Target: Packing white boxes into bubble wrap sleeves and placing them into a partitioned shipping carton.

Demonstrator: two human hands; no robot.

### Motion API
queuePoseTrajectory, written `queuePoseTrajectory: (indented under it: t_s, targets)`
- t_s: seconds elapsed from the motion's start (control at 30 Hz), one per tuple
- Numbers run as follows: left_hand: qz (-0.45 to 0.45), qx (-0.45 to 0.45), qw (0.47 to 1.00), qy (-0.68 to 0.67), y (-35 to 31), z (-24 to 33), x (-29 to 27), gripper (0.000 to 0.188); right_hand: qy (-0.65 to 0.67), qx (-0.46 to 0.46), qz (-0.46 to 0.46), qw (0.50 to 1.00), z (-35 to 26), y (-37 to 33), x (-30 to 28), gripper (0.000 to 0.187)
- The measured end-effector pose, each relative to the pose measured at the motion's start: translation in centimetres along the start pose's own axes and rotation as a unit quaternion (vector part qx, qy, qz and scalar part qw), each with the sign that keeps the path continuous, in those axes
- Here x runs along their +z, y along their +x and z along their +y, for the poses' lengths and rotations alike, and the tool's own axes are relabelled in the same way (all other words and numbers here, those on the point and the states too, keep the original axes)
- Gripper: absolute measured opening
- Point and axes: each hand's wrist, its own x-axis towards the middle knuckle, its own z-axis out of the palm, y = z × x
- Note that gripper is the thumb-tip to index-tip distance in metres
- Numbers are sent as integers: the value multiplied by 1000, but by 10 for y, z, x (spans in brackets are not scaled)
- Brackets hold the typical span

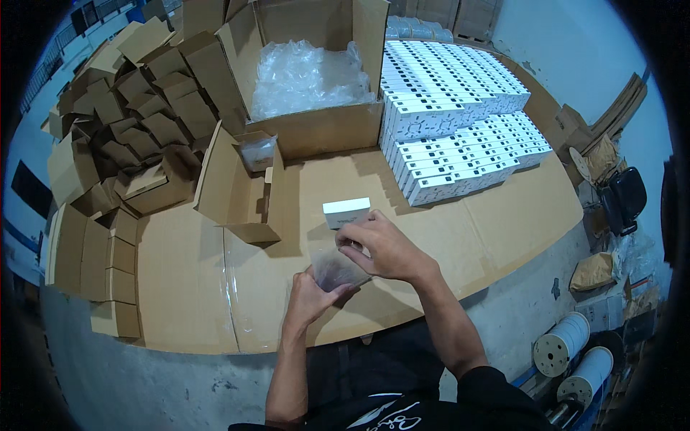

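Near the table's front edge I hold a clear, greyish plastic bag [334,269] between my hands. My left hand [310,300] grips its lower left side, with the thumb across the front. My right hand [384,246] is closed at the upper right of the bag, its fingers pinched near the top edge. Whether anything lies inside the bag I cannot tell. Just beyond my right fingers stands a small white box [345,213]. To the left of it is an open brown carton [237,190] with a clear plastic-wrapped item [257,153] in it.
A large open carton [323,129] of clear plastic bags [309,75] stands at the back. Rows of white boxes [460,154] are stacked at the back right. Several open brown cartons [154,179] crowd the left. Spools [560,345] sit on the floor at right.
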Motion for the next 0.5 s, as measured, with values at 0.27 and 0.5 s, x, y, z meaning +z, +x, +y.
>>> queuePoseTrajectory:
  t_s: [0.27, 0.5]
  targets:
    - [1, -6, 1000, -11, 0, 0, -5, 52, -5, 17, -144, 989, -5, 13, -16, 13]
    - [2, 6, 998, -61, 2, -5, -3, 53, -55, 29, -220, 973, -10, 16, -24, 15]
